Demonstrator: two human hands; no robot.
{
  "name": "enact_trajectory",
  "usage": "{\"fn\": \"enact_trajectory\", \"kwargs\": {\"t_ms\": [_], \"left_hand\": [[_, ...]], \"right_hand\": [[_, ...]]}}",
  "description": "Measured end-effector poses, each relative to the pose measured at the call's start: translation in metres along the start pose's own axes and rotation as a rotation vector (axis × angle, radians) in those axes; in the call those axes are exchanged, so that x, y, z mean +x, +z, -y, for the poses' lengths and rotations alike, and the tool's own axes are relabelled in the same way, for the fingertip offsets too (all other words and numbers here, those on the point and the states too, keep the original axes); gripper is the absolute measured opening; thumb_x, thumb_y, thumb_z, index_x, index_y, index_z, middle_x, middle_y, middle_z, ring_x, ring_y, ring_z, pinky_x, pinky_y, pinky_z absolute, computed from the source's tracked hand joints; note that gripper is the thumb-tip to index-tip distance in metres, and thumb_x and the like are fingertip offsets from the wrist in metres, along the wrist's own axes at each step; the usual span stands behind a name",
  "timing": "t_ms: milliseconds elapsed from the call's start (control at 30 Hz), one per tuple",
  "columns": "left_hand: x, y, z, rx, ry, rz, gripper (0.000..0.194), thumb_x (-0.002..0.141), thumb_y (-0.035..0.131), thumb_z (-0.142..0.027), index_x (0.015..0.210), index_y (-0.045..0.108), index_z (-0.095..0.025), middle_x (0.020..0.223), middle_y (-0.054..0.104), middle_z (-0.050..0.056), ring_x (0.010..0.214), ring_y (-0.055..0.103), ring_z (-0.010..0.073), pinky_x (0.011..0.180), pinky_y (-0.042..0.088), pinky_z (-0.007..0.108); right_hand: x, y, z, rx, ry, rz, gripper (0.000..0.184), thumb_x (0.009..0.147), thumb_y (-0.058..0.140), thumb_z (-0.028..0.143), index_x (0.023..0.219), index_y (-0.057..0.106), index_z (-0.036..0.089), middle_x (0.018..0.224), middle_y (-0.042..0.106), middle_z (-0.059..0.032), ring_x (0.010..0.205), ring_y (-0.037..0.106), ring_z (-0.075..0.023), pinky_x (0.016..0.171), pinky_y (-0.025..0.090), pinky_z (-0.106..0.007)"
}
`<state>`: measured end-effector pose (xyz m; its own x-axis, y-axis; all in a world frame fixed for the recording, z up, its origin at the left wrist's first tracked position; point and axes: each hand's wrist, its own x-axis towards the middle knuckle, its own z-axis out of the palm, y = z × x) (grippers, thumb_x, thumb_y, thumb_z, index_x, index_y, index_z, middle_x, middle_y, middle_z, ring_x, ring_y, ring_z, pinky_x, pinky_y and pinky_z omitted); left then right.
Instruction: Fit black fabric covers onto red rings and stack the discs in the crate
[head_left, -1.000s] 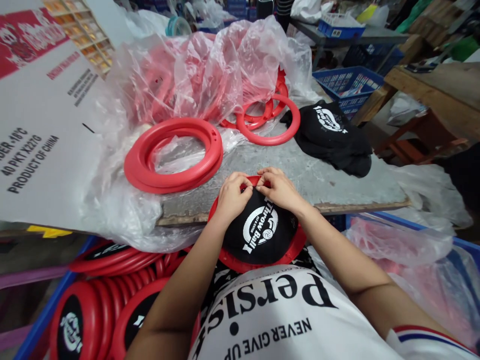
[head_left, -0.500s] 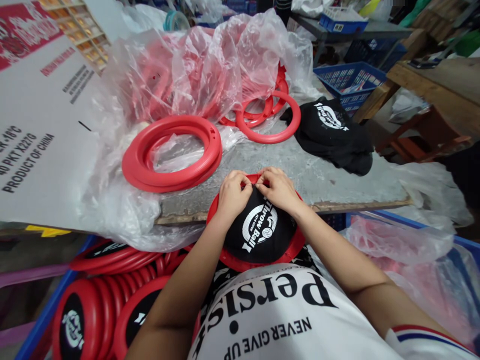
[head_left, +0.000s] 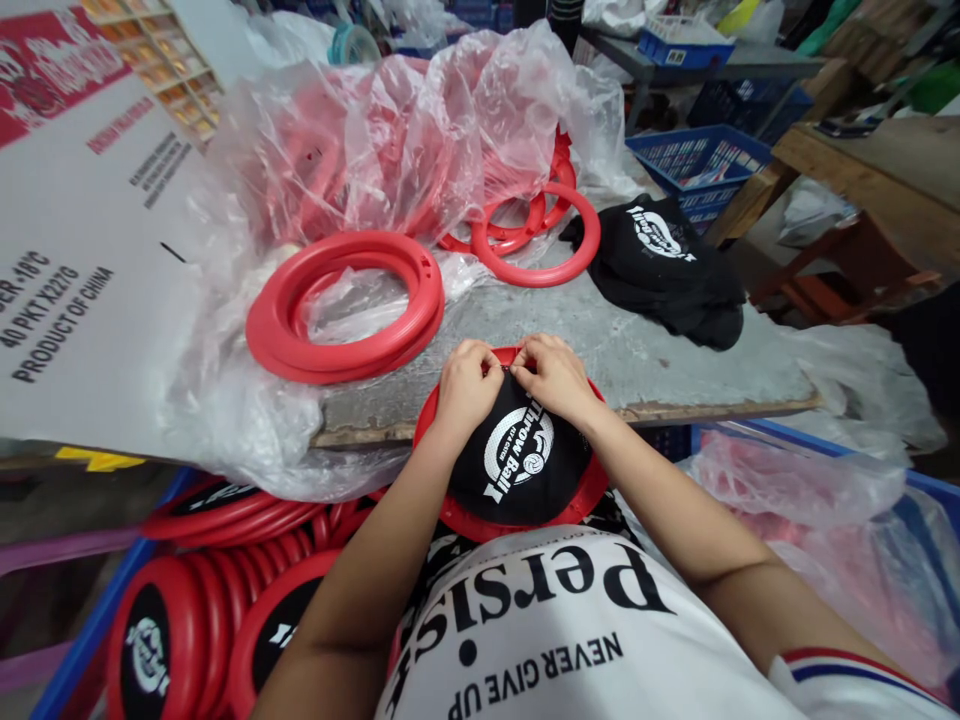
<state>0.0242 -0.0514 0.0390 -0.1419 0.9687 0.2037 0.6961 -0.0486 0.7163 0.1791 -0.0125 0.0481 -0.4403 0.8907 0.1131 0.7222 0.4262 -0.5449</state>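
Note:
A red plastic ring (head_left: 594,492) rests at my lap against the table's front edge, with a round black cloth (head_left: 487,490) across its opening. White "Throw Ball" lettering is printed on the cloth. At the ring's far side, my left hand (head_left: 469,388) pinches the cloth's edge between thumb and fingers. Close beside it, my right hand (head_left: 556,380) grips the same edge in a pinch, a small gap between the two. The fingers partly hide the rim there, so I cannot tell how the cloth sits on it.
Stacked red rings (head_left: 345,345) lie on the table (head_left: 637,375) beyond my left hand. Loose rings (head_left: 536,275) and a plastic bag (head_left: 450,130) of red parts lie farther back. Black cloths (head_left: 667,275) are piled at right. A blue crate (head_left: 82,640) at lower left holds several cloth-covered discs (head_left: 146,650).
The view has shifted very slightly. Both hands stay at the ring's far side, still pinching the cloth, and their fingertips have hardly moved.

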Motion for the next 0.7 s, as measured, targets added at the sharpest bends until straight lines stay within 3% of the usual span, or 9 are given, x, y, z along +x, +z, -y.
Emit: {"fn": "enact_trajectory", "kwargs": {"t_ms": [133, 233, 333, 467, 700], "left_hand": [[-0.006, -0.01, 0.005, 0.006, 0.089, 0.081, 0.01, 0.083, 0.06, -0.013, 0.09, 0.063, -0.02, 0.118, 0.065, 0.009, 0.115, 0.061, 0.0235, 0.105, 0.047, 0.04], [-0.019, -0.017, 0.013, 0.067, 0.157, 0.067, 0.032, 0.082, 0.064, -0.014, 0.113, 0.061, -0.018, 0.132, 0.059, 0.012, 0.127, 0.055, 0.0269, 0.113, 0.043, 0.045], [-0.032, -0.017, 0.021, 0.083, 0.15, 0.039, 0.045, 0.081, 0.064, -0.013, 0.125, 0.055, -0.019, 0.132, 0.059, 0.012, 0.127, 0.054, 0.0282, 0.113, 0.042, 0.048], [-0.037, -0.01, 0.024, 0.003, 0.14, 0.016, 0.04, 0.083, 0.062, -0.015, 0.122, 0.053, -0.019, 0.128, 0.061, 0.011, 0.124, 0.057, 0.0261, 0.111, 0.044, 0.046], [-0.022, 0.002, 0.005, -0.008, 0.19, 0.11, 0.025, 0.081, 0.063, -0.011, 0.103, 0.056, -0.022, 0.131, 0.061, 0.009, 0.125, 0.056, 0.0258, 0.109, 0.043, 0.046]], "right_hand": [[-0.001, -0.003, -0.007, -0.042, -0.059, 0.024, 0.009, 0.091, 0.063, 0.025, 0.086, 0.057, 0.022, 0.097, 0.065, -0.0079, 0.094, 0.057, -0.0274, 0.085, 0.044, -0.041], [-0.009, -0.008, -0.02, -0.006, -0.059, -0.001, 0.009, 0.091, 0.062, 0.026, 0.089, 0.055, 0.022, 0.098, 0.064, -0.008, 0.094, 0.057, -0.0272, 0.082, 0.045, -0.04], [-0.024, -0.013, -0.035, 0.075, 0.02, -0.074, 0.01, 0.09, 0.06, 0.028, 0.092, 0.051, 0.023, 0.1, 0.064, -0.0078, 0.096, 0.058, -0.0273, 0.082, 0.046, -0.04], [-0.047, -0.016, -0.051, 0.095, 0.092, -0.159, 0.013, 0.09, 0.056, 0.034, 0.094, 0.049, 0.024, 0.102, 0.062, -0.01, 0.1, 0.058, -0.0297, 0.087, 0.047, -0.045], [-0.062, -0.021, -0.067, 0.136, 0.166, -0.194, 0.017, 0.088, 0.056, 0.035, 0.098, 0.05, 0.023, 0.106, 0.061, -0.0121, 0.102, 0.058, -0.0304, 0.091, 0.049, -0.049]]}}
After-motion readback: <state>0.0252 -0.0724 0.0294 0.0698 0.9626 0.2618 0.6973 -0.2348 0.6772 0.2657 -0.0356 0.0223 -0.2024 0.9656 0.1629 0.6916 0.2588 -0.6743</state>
